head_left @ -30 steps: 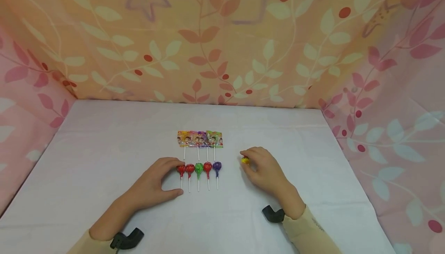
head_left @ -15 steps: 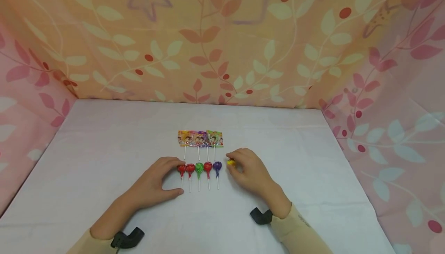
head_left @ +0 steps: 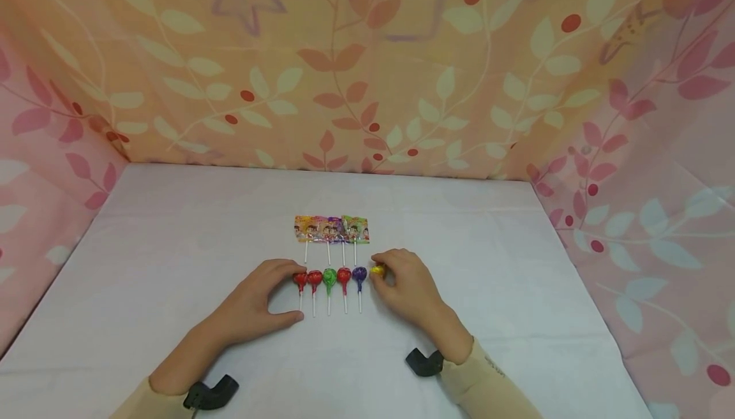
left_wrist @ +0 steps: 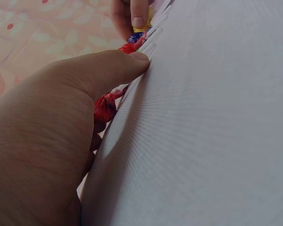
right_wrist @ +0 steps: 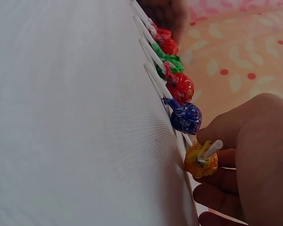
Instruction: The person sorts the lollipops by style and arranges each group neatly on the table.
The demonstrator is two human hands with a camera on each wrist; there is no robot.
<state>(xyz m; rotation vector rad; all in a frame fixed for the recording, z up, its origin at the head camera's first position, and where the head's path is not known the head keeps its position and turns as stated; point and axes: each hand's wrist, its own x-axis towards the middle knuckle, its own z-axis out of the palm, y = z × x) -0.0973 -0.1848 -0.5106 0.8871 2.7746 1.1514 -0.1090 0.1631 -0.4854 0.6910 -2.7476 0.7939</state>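
Observation:
In the head view, a row of lollipops lies on the white cloth with sticks toward me: a red lollipop, another red lollipop, a green lollipop, a third red lollipop and a purple lollipop. My left hand rests at the row's left end, its index finger by the first red head and its straight thumb near that stick's lower end. At the right end, my right hand pinches a yellow lollipop beside the purple one; its stick points toward the right wrist camera.
Behind the row lie several flat printed candy packets on sticks, side by side and partly overlapping. White cloth covers the table. Patterned curtains stand at the back and both sides. Each wrist wears a black device.
My right hand has moved left with the yellow lollipop, from well right of the row to just beside the purple one. My left hand has stayed in place.

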